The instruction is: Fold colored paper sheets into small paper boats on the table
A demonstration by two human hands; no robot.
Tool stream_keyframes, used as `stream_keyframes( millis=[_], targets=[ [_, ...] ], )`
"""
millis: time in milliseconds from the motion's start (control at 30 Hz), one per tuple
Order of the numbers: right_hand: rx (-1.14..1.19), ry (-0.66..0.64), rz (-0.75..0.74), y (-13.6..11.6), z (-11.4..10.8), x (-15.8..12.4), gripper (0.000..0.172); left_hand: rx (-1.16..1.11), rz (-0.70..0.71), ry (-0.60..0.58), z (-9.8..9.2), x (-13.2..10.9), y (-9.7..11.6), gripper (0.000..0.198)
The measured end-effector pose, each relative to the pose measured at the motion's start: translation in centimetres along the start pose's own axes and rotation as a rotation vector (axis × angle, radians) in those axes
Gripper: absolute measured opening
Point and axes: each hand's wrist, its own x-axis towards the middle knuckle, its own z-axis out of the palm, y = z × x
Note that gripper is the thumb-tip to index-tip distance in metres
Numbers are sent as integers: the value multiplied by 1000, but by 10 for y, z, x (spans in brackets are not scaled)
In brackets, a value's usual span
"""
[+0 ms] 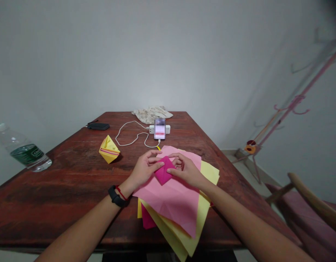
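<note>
Between both hands is a small folded piece of magenta paper [163, 177], roughly diamond-shaped. My left hand [146, 166] pinches its left side, with the thumb pressed on the paper's face. On the opposite side my right hand [186, 169] grips it, thumb in front and fingers curled behind. Beneath them lies a creased pink sheet [173, 203], on top of pale yellow sheets [210, 174]. A magenta sheet [148, 218] sticks out at the lower left of the pile. Folded yellow and pink paper pieces [109, 150] sit to the left, apart from my hands.
A phone [159, 130] leans upright on a white power bank, with a white cable [130, 145] looping left. A water bottle [26, 151] stands at the far left. A dark case [98, 126] and a crumpled cloth [150, 114] lie farther back. A chair [315, 200] is at right.
</note>
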Motion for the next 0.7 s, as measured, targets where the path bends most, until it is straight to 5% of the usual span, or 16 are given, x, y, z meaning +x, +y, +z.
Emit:
stream_keyframes(
  millis=[100, 400, 700],
  targets=[
    [-108, 13, 9, 0, -2, 1, 23, -1, -9, 38, 0, 0, -1, 42],
    [-80, 240, -103, -3, -10, 6, 20, -292, 25, 171, -2, 2, 11, 29],
    [461, 421, 59, 4, -10, 9, 36, -449, 73, 226, -7, 5, 12, 32]
  ],
)
